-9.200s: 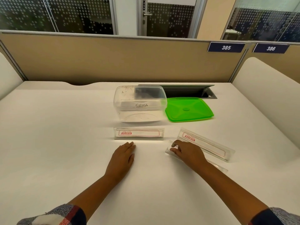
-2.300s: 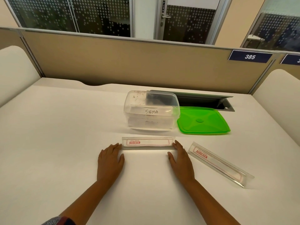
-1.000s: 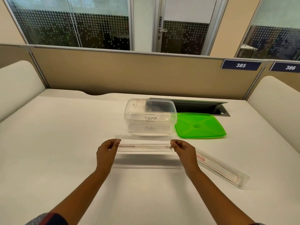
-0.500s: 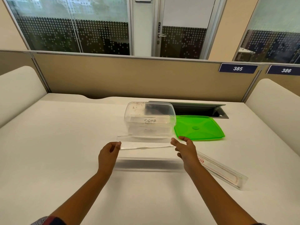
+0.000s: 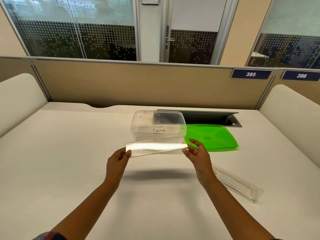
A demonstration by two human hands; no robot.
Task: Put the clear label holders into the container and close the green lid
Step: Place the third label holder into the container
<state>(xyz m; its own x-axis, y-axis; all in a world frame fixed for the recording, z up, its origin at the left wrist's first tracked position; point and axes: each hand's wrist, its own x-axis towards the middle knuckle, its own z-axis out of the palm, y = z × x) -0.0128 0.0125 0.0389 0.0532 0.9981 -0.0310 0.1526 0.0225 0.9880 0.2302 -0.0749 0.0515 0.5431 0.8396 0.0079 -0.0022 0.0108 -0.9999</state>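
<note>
Both hands, left hand (image 5: 116,161) and right hand (image 5: 197,155), pinch the ends of a clear label holder (image 5: 155,148) held up just in front of the container (image 5: 158,126). Green lid (image 5: 212,136) sits right beside it; there's probably a holder inside already, hard to tell.

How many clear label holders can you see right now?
2 for sure: one label holder held between both hands above the desk, another holder lying on the desk at right. The container may hide one more.

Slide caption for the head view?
Both hands, left hand and right hand, lift a label holder toward the open container.
</note>
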